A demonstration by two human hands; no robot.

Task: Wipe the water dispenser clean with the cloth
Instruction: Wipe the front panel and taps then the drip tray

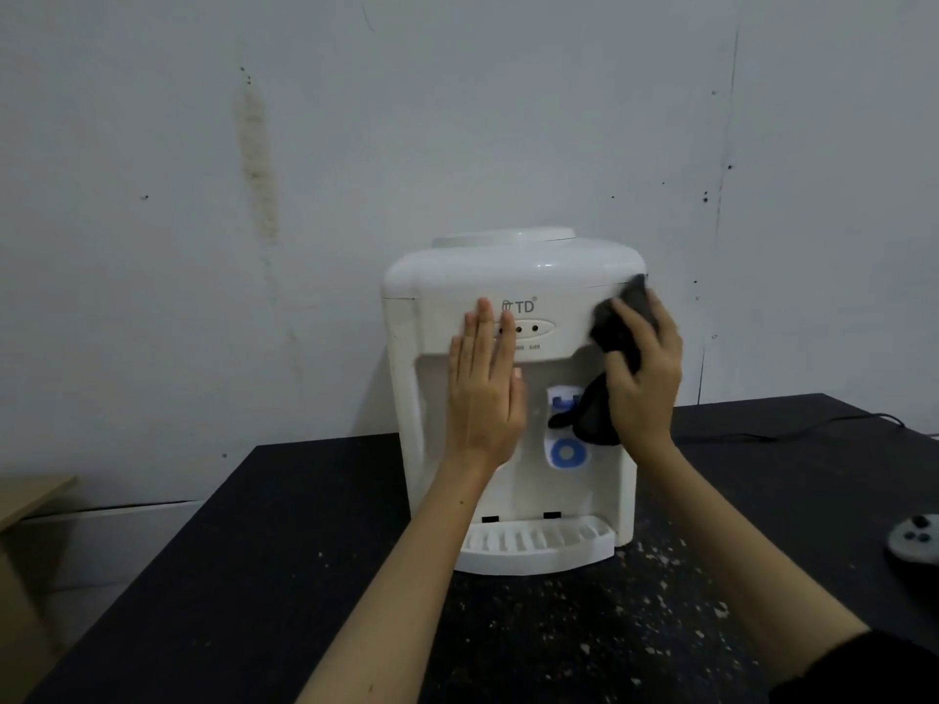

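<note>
Water dispenser [513, 388]: white countertop unit, upright on black table [254, 576], back near pale grey wall [457, 119]. Logo "TD" on front panel above three small indicator lights. Drip tray [538, 546] fitted at base front. Blue tap [566, 439] visible in recess, partly covered by hanging cloth. Table surface in front of unit flecked with pale specks. Left hand [482, 393] flat against front panel, fingers straight and together, pointing upward, gripping nothing. Right hand [643, 373] pressed to upper right corner of front panel, fingers curled over dark cloth [617, 327] and holding it against casing; loose end of cloth hanging into tap recess. Black cable [813, 429] lying on table right of unit. Grey round controller-like object [914, 543] at right table edge, cut by frame; type not determinable
</note>
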